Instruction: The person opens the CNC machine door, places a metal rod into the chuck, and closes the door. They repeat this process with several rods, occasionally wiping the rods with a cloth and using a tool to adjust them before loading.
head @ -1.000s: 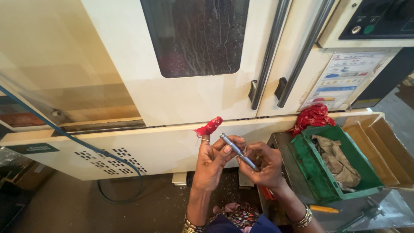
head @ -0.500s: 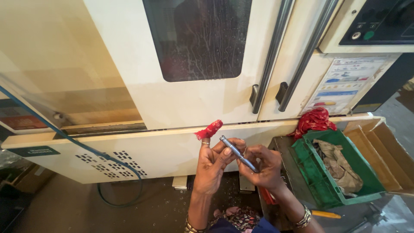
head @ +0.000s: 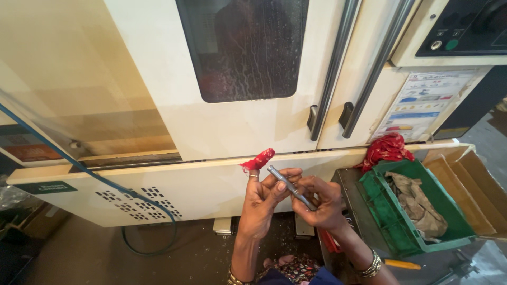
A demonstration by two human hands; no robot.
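Both my hands' grip, left hand and right hand, closed on metal rod; green bin held crumpled rags.

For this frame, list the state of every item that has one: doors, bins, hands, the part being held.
Machine doors: shut.
Metal rod: tilted, held between both hands.
Left hand: gripping the rod, red cloth wrapped on one finger.
Right hand: gripping the rod.
Green bin: open, holding a crumpled rag.
Cardboard box: open.
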